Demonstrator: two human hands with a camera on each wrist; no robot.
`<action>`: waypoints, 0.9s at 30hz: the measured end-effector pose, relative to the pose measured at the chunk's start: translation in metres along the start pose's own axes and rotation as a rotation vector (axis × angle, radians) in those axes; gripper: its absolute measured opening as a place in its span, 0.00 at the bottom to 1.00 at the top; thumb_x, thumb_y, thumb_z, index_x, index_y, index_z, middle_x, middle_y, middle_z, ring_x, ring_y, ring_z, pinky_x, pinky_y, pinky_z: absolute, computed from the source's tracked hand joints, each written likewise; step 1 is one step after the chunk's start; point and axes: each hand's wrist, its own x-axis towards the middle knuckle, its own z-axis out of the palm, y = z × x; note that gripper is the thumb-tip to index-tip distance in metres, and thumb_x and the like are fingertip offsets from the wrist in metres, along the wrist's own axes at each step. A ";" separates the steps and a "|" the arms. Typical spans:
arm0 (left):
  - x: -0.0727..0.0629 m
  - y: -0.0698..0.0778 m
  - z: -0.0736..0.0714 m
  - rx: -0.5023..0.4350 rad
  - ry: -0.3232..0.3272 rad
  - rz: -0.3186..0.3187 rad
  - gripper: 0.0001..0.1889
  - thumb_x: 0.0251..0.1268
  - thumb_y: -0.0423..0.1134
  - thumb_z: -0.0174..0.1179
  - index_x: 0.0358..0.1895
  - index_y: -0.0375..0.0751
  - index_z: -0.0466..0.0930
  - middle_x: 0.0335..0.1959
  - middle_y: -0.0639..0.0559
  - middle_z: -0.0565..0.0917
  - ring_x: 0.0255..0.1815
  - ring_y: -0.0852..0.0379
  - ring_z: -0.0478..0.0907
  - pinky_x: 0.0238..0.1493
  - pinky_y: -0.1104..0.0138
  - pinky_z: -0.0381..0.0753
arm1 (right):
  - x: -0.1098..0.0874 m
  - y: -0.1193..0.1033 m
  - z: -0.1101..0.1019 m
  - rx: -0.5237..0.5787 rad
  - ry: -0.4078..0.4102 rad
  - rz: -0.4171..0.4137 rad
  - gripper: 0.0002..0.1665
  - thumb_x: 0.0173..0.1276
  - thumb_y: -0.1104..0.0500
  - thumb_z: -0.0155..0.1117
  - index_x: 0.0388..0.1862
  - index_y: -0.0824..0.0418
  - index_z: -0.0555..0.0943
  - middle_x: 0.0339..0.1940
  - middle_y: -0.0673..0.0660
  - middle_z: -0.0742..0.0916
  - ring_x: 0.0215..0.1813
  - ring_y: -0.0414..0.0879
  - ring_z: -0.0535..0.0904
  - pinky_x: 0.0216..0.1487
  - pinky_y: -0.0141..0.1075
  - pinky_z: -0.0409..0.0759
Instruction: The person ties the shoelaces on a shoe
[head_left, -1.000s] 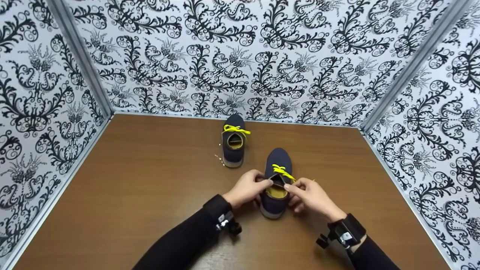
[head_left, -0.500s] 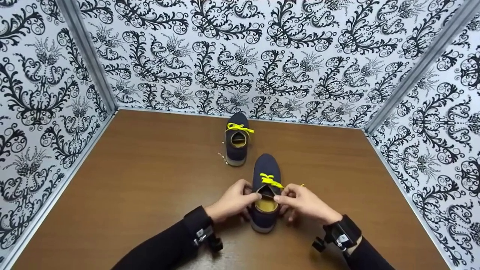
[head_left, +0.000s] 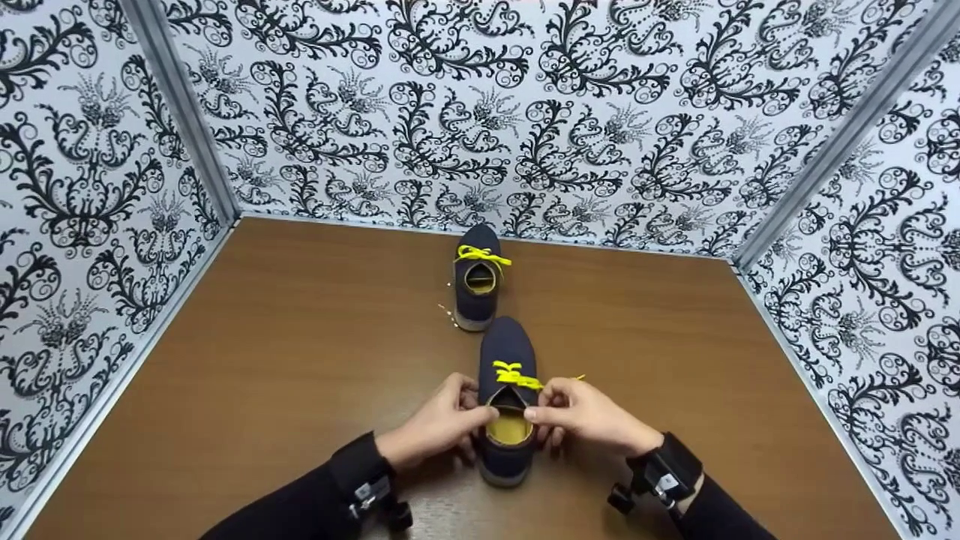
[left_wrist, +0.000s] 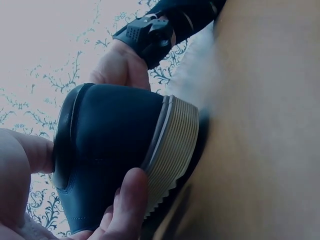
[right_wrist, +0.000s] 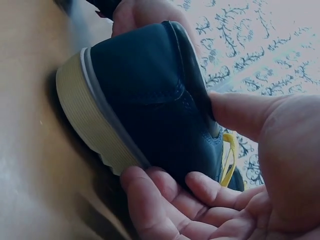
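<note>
A dark navy sneaker (head_left: 508,341) with yellow laces (head_left: 517,376) lies between both hands, its toe pointing away from me. My left hand (head_left: 439,421) grips its left side, thumb at the collar and fingers along the outer wall. On the opposite side my right hand (head_left: 589,416) holds it likewise, thumb on the collar edge. The left wrist view shows the heel (left_wrist: 110,125) and the ridged pale sole (left_wrist: 175,140). In the right wrist view, fingertips touch the shoe's side (right_wrist: 145,120) near the sole. Whether the sole touches the table, I cannot tell.
A matching sneaker (head_left: 475,304) with its yellow laces tied in a bow stands farther back, near the patterned wall (head_left: 480,112). Small pale specks (head_left: 452,315) lie at its left. Brown tabletop (head_left: 300,337) stretches to both sides, bounded by side walls.
Both hands have moved the near sneaker left and toward me, keeping their hold on it. The camera view has shifted slightly; the far sneaker stands in place.
</note>
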 end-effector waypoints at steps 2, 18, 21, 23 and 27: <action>-0.005 -0.001 -0.001 -0.007 0.000 0.003 0.32 0.74 0.42 0.70 0.68 0.29 0.65 0.45 0.42 0.82 0.24 0.54 0.81 0.20 0.64 0.84 | 0.000 0.000 0.003 -0.015 -0.002 -0.012 0.19 0.81 0.50 0.74 0.44 0.65 0.81 0.35 0.65 0.93 0.33 0.66 0.92 0.35 0.48 0.92; -0.024 -0.004 -0.012 0.000 -0.059 -0.045 0.32 0.75 0.45 0.71 0.69 0.34 0.63 0.45 0.42 0.80 0.26 0.53 0.84 0.25 0.62 0.87 | -0.003 0.000 0.025 -0.058 0.028 -0.064 0.17 0.80 0.51 0.75 0.45 0.64 0.80 0.32 0.64 0.91 0.27 0.47 0.86 0.29 0.34 0.86; -0.024 -0.004 -0.012 -0.022 -0.069 -0.049 0.32 0.75 0.44 0.71 0.68 0.34 0.62 0.44 0.42 0.81 0.28 0.53 0.84 0.25 0.62 0.87 | -0.004 0.000 0.026 -0.061 0.038 -0.067 0.18 0.80 0.51 0.75 0.45 0.64 0.80 0.32 0.63 0.91 0.27 0.48 0.86 0.29 0.35 0.86; -0.024 -0.004 -0.012 -0.039 -0.078 -0.049 0.32 0.75 0.44 0.71 0.68 0.34 0.62 0.44 0.42 0.80 0.28 0.53 0.84 0.25 0.62 0.87 | -0.004 0.001 0.027 -0.061 0.050 -0.074 0.17 0.79 0.52 0.75 0.45 0.64 0.80 0.31 0.63 0.91 0.26 0.48 0.86 0.29 0.35 0.86; -0.023 -0.003 -0.012 -0.045 -0.084 -0.039 0.32 0.75 0.43 0.71 0.68 0.33 0.62 0.43 0.42 0.80 0.27 0.52 0.84 0.24 0.61 0.88 | -0.003 0.004 0.027 -0.047 0.056 -0.095 0.17 0.80 0.52 0.74 0.45 0.64 0.80 0.30 0.64 0.91 0.26 0.54 0.88 0.28 0.37 0.87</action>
